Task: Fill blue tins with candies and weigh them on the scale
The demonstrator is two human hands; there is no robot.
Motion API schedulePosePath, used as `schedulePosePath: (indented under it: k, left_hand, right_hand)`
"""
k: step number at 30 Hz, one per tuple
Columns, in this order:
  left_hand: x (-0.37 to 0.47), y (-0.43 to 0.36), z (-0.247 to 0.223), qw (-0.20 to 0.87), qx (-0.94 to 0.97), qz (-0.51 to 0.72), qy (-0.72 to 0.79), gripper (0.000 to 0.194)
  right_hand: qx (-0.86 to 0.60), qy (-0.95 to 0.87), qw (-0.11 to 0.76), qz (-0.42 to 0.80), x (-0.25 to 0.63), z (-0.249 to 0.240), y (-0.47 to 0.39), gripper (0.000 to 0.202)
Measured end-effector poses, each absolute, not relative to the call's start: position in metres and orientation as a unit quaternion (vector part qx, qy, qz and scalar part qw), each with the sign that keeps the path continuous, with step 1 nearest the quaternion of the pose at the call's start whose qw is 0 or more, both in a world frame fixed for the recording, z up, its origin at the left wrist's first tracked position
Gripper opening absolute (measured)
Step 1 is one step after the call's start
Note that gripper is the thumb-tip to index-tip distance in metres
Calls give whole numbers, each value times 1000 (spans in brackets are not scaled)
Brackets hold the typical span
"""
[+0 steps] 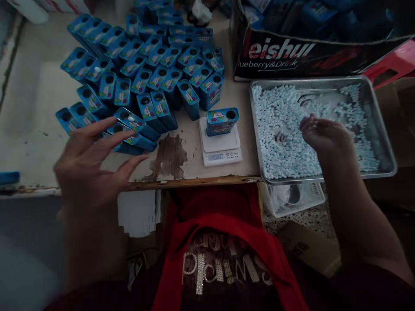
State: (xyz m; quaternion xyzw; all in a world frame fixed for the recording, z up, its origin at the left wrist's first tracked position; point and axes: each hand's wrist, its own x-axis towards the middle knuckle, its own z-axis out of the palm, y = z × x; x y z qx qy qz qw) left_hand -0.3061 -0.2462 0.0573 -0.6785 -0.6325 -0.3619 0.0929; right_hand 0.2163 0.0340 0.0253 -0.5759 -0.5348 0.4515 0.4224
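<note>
My left hand [94,157] is spread over the near-left group of blue candy tins, thumb and fingers apart and nothing between them. Just beyond its fingertips lies a blue tin [129,119] with a white candy on its top. Over a metal tray [391,160] of small pale-blue candies [279,147], my right hand [327,134] has its fingers curled, with pale candies showing at them. Between the hands, one blue tin [220,123] with a round hole in its top stands on a white digital scale [223,157], its display lit.
Many open-topped blue tins [158,77] stand in rows across the table [39,65]. A black printed carton [275,56] holding more blue packs sits behind the tray. Below the table edge are a white plastic basket [292,211] and a cardboard piece [311,246].
</note>
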Motion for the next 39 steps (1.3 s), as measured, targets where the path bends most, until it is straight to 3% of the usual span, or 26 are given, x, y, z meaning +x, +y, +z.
schedulePosePath:
  k: [4,6,9,12,18,23,28,33,37,39]
  left_hand:
    - [-275,-214,44,45,-718,-360,-594,56]
    - [-263,-200,38,21,-733,-358,-578,54]
    - [-246,-183,28,-36,-718,-370,-588,51]
    - [-232,-172,14,-123,-671,-414,-603,60]
    - [-215,-160,-11,-236,-614,-458,-598,78]
    - [-210,-155,-22,-283,-595,-457,-597,81]
    - [-214,-154,-22,-291,-599,-447,-597,75]
    - [-222,-161,-18,-290,-598,-425,-615,71]
    - [-225,-166,-14,-291,-596,-414,-623,68]
    - [-226,-166,-13,-281,-598,-421,-622,67]
  right_hand:
    - [-486,-324,357,729,210,22,20,27]
    - [-542,-256,362,714,190,32,11,33]
    - [-593,-316,341,658,153,57,0,30]
    - [-545,-433,287,658,115,81,-3,11]
    - [-496,-461,201,708,61,113,8,16]
    - [-426,-668,138,594,38,123,8,10]
    - [-370,-849,44,375,20,127,14,11]
    - [-305,-921,-28,240,7,132,17,10]
    - [-332,-926,-96,152,-1,140,9,28]
    - [-355,-918,-87,153,-5,143,5,28]
